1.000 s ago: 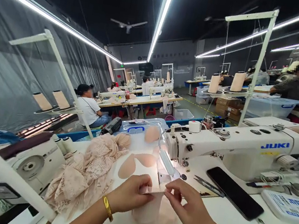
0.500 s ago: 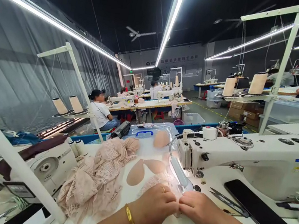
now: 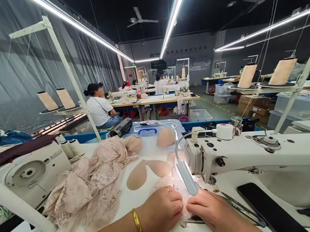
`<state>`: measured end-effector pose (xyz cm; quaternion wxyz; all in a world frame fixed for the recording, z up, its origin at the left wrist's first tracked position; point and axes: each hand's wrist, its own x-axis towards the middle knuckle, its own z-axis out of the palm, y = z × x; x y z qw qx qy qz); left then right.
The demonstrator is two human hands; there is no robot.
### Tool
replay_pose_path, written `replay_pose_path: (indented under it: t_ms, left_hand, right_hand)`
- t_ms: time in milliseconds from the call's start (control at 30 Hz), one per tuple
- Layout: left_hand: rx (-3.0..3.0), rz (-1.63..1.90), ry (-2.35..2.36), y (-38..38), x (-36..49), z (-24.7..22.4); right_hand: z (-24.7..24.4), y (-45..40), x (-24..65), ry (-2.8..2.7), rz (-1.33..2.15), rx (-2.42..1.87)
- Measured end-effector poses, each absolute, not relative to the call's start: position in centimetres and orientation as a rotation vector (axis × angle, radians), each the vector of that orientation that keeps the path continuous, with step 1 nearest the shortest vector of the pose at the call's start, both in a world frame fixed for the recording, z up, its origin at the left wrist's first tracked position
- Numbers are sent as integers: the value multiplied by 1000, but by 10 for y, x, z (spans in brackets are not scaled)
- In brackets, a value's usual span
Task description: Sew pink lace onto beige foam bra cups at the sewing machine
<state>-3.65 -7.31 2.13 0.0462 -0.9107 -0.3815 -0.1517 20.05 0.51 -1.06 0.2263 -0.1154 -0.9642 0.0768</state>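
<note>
Pale pink lace fabric (image 3: pixel 166 181) lies at the needle end of a white sewing machine (image 3: pixel 237 152), under a lit grey lamp (image 3: pixel 188 177). My left hand (image 3: pixel 162 211), with a ring and a gold bangle, is closed on the near edge of this lace. Just right of it, my right hand (image 3: pixel 210 211) has its fingers pressed together on the same lace, below the lamp. A small gap separates the hands. Beige cup pieces (image 3: pixel 137 175) rest on the table behind my left hand. The needle itself is hidden.
A heap of pink lace (image 3: pixel 95 173) covers the table's left part. Scissors (image 3: pixel 246 211) and a black phone (image 3: pixel 276 221) lie right of my right hand. Behind are a clear plastic box lid (image 3: pixel 152 147) and a seated person in white (image 3: pixel 97 109).
My hands have drawn slightly apart, and a metal edge now shows below the lace between them. The view has shifted, bringing the machine closer.
</note>
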Motion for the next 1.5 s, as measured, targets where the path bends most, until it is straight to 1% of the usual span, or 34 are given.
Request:
replay_pose_path:
  t_ms: [167, 367, 633, 1067, 1300, 1500]
  left_hand:
    - [-2756, -497, -1328, -75, -33, 24]
    - [-2816, -654, -1220, -65, -36, 22]
    - [-2801, -620, -1246, -63, -31, 21]
    - [-2752, -606, -1216, -62, -27, 17]
    - [-2749, -785, -1194, -59, -27, 10]
    - [-2754, -813, -1066, -39, -29, 12]
  right_hand:
    - [0, 2, 208, -2606, 198, -362]
    - [4, 9, 214, -2697, 100, -378]
    - [5, 9, 216, -2706, 106, -379]
    - [8, 9, 213, -2720, 104, -504]
    - [2, 8, 212, -2708, 151, -516]
    - [4, 9, 213, -2695, 169, -647]
